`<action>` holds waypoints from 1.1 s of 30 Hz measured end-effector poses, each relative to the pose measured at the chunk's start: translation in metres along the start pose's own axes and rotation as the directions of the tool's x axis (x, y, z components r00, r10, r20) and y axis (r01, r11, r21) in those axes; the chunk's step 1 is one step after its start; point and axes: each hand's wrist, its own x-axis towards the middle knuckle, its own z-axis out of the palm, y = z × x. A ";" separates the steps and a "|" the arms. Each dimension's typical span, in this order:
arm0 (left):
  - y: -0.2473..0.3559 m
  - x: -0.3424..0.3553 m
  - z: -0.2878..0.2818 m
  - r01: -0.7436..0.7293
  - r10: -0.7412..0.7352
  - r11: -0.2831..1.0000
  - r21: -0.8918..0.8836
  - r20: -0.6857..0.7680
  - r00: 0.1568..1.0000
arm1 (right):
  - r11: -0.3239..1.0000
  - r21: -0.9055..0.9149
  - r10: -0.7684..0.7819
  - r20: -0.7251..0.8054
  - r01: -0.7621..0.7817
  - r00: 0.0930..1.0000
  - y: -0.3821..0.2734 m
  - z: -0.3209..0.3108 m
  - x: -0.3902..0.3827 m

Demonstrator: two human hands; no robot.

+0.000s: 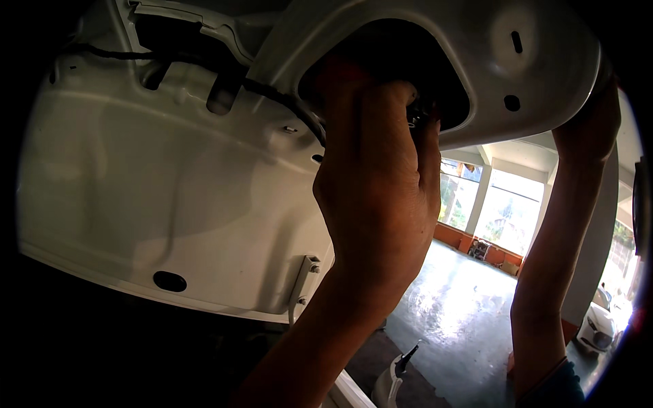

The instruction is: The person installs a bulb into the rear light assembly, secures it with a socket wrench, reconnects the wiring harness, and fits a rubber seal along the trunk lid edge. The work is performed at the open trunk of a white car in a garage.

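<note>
Spanning the upper and left parts of the head view: one panel (pixel 224 177), white sheet metal, pressed with ribs and pierced by holes; its lower left lit, its upper reaches in shade.

Item, opening (pixel 445 68): large, rounded, dark inside, set in the panel at upper centre.

Item, left hand (pixel 381 149): raised, back of the hand toward the camera, fingers reaching into the opening; those in sight bent, with a narrow gap between them. Small metal part (pixel 411 124) glinting in that gap; whether gripped or merely near, cannot tell.

Item, right hand (pixel 592 126): raised at the panel's right edge, partly behind it; fingers hidden, their spread or hold cannot be told. Blue sleeve (pixel 554 387) on that arm, at the lower edge.

Item, cable (pixel 289 105): black, running along the panel toward the left hand.

Further holes: slot (pixel 517 42) and round hole (pixel 511 103), right of the opening; oval hole (pixel 169 281), lower left.

Item, bracket (pixel 301 289): pale, bolted, near the panel's lower edge.

Background: grey, shiny floor (pixel 452 306); bright windows (pixel 509 207); white car (pixel 596 326), far right.
</note>
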 end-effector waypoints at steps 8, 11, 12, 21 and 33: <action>0.007 -0.004 0.001 0.101 -0.101 0.993 0.055 0.002 0.995 | 0.955 -0.258 -0.173 -0.084 0.146 0.981 -0.001 0.006 -0.003; 0.011 -0.006 0.004 0.134 -0.135 0.990 -0.034 -0.018 0.991 | 0.831 -0.525 -0.301 -0.144 0.185 0.943 -0.010 0.014 -0.008; 0.012 -0.007 0.004 0.146 -0.147 0.988 -0.052 -0.022 0.989 | 0.753 -0.637 -0.335 -0.155 0.166 0.929 -0.012 0.017 -0.008; 0.025 -0.013 0.006 0.295 -0.293 0.953 -0.065 0.031 0.956 | 0.970 0.193 -0.067 -0.371 0.147 0.926 -0.004 0.001 -0.003; 0.047 -0.002 -0.001 0.391 -0.390 0.920 0.029 0.155 0.907 | 0.916 0.383 0.029 -0.362 0.120 0.932 0.023 -0.003 0.020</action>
